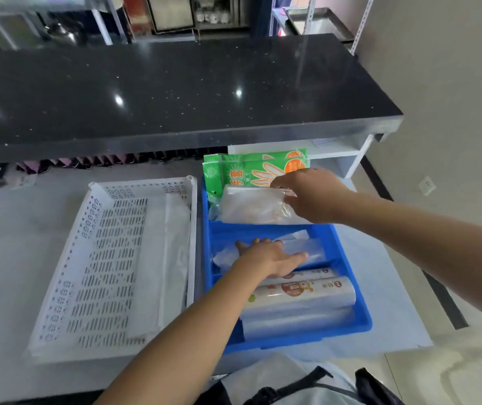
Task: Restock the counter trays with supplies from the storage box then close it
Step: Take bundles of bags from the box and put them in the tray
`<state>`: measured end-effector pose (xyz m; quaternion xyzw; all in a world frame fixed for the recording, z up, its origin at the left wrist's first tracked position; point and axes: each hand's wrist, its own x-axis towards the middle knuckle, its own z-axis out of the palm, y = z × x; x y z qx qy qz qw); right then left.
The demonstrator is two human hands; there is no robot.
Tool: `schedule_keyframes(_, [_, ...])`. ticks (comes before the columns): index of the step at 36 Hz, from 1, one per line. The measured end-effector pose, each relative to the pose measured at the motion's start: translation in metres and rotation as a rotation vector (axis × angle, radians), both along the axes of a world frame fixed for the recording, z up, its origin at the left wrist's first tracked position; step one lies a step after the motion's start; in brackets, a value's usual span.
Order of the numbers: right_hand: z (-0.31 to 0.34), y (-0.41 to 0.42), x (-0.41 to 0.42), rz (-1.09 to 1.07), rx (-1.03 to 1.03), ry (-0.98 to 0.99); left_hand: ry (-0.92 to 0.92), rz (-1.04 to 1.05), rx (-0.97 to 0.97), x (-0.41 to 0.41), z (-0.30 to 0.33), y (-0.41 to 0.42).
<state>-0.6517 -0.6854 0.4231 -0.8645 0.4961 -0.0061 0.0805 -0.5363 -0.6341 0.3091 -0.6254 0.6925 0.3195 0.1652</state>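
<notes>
Blue tray on worktop. Right hand fingers pinch clear bag pack at tray's far end, green glove packs just beyond. Left hand fingers straight, flat on clear film packet mid-tray; rolls nearer. White perforated tray left of both.

A blue tray sits on the counter at 3 o'clock from a white tray full of little holes. At the blue tray's 12 o'clock end, green glove packs stand up, with a clear bag pack leaning in front. A thin clear packet lies in the middle. At 6 o'clock lie 2 clear rolls, side by side.
</notes>
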Motion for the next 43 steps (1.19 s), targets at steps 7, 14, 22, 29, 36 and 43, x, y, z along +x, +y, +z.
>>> schedule_keyframes(7, [-0.043,-0.019,0.027,0.147,0.063,0.215,0.046,0.089,-0.029,-0.005,-0.003,0.009])
schedule_keyframes(14, [-0.08,-0.021,0.029,0.179,0.011,0.203,0.114,0.103,-0.038,0.0,-0.001,0.013])
schedule_keyframes(22, [-0.079,-0.029,-0.002,0.052,0.073,0.013,0.397,0.26,-0.487,0.041,0.021,0.026])
schedule_keyframes(29, [-0.083,-0.015,-0.055,-0.083,0.089,0.052,0.302,0.249,-0.616,0.097,0.027,0.004])
schedule_keyframes(36, [-0.083,-0.017,-0.042,-0.142,0.253,-0.032,0.166,0.11,-0.506,0.099,0.022,-0.022])
schedule_keyframes(43, [-0.085,-0.024,-0.036,-0.19,0.239,0.02,0.224,0.144,-0.423,0.102,0.028,-0.037])
